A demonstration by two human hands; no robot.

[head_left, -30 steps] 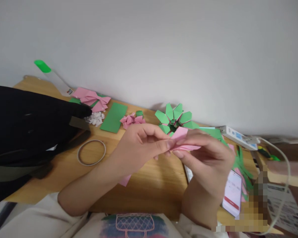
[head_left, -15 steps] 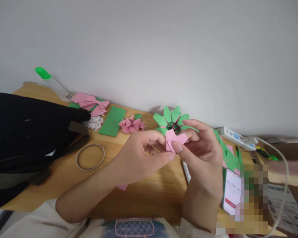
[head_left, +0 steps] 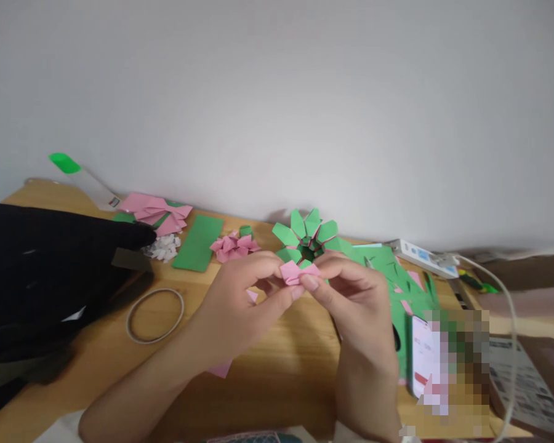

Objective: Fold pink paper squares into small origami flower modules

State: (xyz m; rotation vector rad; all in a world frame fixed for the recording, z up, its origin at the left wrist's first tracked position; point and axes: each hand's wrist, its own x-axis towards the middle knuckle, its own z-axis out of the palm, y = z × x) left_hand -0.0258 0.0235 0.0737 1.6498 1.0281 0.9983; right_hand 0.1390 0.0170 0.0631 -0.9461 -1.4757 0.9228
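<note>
A small folded pink paper piece (head_left: 294, 274) is pinched between both hands over the wooden table. My left hand (head_left: 244, 295) grips its left side between thumb and fingers. My right hand (head_left: 360, 295) presses its right side, the thumb on the near face. Just beyond my fingertips stands a ring of folded green paper petals (head_left: 307, 231) with pink edges; its near side is partly covered by my hands. Left of it sits a cluster of folded pink paper (head_left: 234, 247). A pink paper scrap (head_left: 221, 369) lies under my left forearm.
A green paper sheet (head_left: 198, 243), pink folded strips (head_left: 154, 211), white paper bits (head_left: 165, 247) and a tape ring (head_left: 155, 315) lie leftward. A black bag (head_left: 50, 277) covers the left side. Rightward are green paper (head_left: 388, 277), a phone (head_left: 422, 357) and a power strip (head_left: 425, 258) with a cable.
Both hands have shifted slightly left and drawn closer together around the pink piece. My right fingers, raised before, now curl in against it. The camera view has tilted up a little.
</note>
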